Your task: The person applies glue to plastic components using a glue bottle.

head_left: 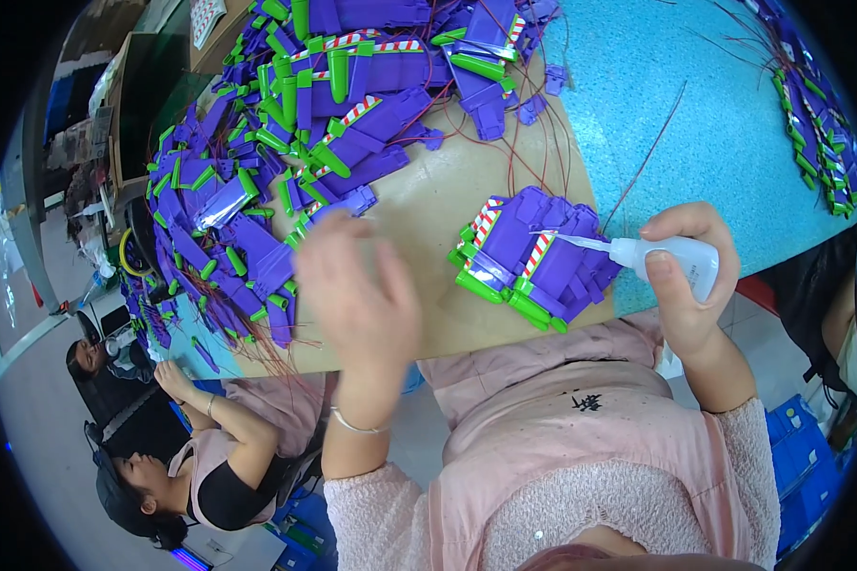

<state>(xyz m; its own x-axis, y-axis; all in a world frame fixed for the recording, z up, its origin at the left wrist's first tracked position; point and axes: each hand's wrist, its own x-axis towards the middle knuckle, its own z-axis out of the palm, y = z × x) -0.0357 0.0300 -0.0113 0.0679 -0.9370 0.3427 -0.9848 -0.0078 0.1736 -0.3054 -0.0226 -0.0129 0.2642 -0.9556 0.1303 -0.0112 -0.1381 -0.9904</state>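
My right hand (690,319) grips a small translucent white squeeze bottle (692,265) with a long thin nozzle. That nozzle points left, its tip over a small group of purple plastic wing-shaped parts (564,276) with green ends and red-and-white striped strips. Red wires run from these parts across the table. Smeared by motion, my left hand (357,285) is over the tan work surface, beside a large heap of similar purple and green parts (381,71). Whether its fingers hold anything cannot be made out.
The heap spreads along the far and left side of the tan mat (438,314). A blue textured mat (667,114) covers the right side, with another row of parts (814,124) at its far right. At the lower left, a person in a dark cap (229,447) sits by the table.
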